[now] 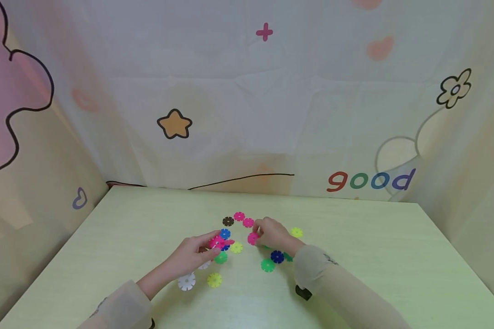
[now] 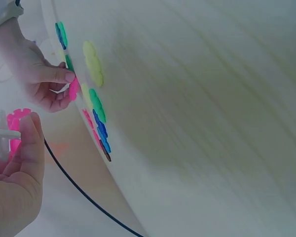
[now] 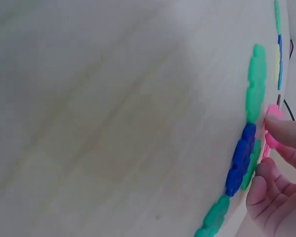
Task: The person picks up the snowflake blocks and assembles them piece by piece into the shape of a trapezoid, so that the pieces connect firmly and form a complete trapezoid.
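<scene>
My left hand (image 1: 186, 254) pinches a bright pink snowflake disc (image 1: 216, 242) between thumb and fingers, above the table. Another pink piece stands out sideways from it. In the left wrist view, pale pieces (image 2: 1, 136) show beside the pink disc (image 2: 17, 116) at the fingertips. My right hand (image 1: 273, 234) is lower, close over the tabletop, pinching a pink snowflake disc (image 1: 252, 238) at its edge. Two more pink discs (image 1: 239, 216) and a brown disc (image 1: 228, 221) lie just beyond the hands. The right wrist view shows the thumb (image 3: 286, 132) against the pink disc.
Blue, green and yellow discs (image 1: 236, 247) lie near the left hand, with white (image 1: 186, 281) and yellow (image 1: 214, 280) ones nearer me. Around the right forearm are green (image 1: 267, 265), dark blue (image 1: 277, 257) and yellow (image 1: 297, 232) discs. A printed curtain (image 1: 214, 155) hangs behind the table.
</scene>
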Demonstrator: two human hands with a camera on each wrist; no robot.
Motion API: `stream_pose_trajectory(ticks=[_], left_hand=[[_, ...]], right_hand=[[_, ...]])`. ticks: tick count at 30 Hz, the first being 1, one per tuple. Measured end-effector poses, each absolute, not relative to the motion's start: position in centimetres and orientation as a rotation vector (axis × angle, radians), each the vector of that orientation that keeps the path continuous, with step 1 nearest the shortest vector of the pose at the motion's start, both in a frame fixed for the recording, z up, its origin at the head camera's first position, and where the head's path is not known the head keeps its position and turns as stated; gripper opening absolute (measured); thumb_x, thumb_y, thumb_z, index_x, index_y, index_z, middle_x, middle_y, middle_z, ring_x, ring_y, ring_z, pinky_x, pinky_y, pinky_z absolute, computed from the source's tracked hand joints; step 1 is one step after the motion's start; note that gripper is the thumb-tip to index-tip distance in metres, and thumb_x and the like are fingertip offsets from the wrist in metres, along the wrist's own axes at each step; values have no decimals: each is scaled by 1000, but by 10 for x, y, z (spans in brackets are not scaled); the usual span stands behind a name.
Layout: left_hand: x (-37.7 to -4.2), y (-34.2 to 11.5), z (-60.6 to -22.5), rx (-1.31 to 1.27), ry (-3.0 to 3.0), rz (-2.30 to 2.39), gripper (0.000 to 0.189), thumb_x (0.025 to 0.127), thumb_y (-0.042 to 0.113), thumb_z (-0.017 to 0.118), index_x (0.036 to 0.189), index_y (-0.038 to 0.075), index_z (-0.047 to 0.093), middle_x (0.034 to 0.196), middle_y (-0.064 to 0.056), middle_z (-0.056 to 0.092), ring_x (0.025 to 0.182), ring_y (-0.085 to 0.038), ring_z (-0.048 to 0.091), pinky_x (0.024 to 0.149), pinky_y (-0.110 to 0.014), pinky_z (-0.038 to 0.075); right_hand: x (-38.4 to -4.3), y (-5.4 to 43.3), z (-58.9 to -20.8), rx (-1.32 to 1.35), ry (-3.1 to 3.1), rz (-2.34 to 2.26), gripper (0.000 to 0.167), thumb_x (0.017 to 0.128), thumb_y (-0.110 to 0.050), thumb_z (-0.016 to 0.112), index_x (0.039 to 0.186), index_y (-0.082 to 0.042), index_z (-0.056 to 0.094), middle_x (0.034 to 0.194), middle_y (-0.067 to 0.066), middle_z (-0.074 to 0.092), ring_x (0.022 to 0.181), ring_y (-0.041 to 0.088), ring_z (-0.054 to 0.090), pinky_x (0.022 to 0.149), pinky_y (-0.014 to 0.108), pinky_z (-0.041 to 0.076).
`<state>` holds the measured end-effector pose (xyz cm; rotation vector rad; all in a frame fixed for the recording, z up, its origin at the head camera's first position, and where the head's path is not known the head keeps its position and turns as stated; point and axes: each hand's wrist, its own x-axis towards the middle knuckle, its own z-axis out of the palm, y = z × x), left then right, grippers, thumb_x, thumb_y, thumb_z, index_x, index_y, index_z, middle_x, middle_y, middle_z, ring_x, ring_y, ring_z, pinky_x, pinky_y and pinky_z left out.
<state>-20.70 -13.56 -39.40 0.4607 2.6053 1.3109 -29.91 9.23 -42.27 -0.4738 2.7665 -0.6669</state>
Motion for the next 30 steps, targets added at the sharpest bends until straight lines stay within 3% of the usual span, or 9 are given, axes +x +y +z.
stream_pose_trajectory(ticks=[6,11,16,23,30], left_hand=[[-205,-132,-392,420,2599,1343,50,85,26,58,131,15,43,79,-1,56,73,-15,47,49,-20,39],[-204,-129,-392,387,2624,1340,50,85,27,58,132,16,43,79,0,56,77,-15,48,50,-21,41],[-202,-125,-390,371,2655,1345,49,85,26,57,131,16,43,88,-1,61,84,-15,53,54,-22,45],[-198,-120,-385,374,2668,1378,48,85,22,57,131,15,44,98,-2,63,93,-18,56,66,-22,48],[-197,-118,-384,464,2619,1415,49,86,26,56,132,14,43,106,-5,61,94,-19,56,69,-23,49]], right_hand=[[-293,95,-422,-512,2749,-758,18,76,-7,67,78,-13,51,75,-1,54,70,15,47,66,26,44],[-286,104,-418,-559,2724,-906,10,80,-4,62,81,-9,53,76,-1,53,72,15,46,67,26,44],[-276,111,-409,-526,2630,-1192,8,82,-2,59,85,-7,54,77,3,53,70,15,50,64,25,49],[-258,114,-386,-499,2376,-1499,11,83,-2,56,93,1,53,80,9,54,67,15,60,66,34,53],[-245,113,-373,-469,2245,-1576,14,83,-4,57,95,2,54,78,8,57,65,15,62,63,29,53]])
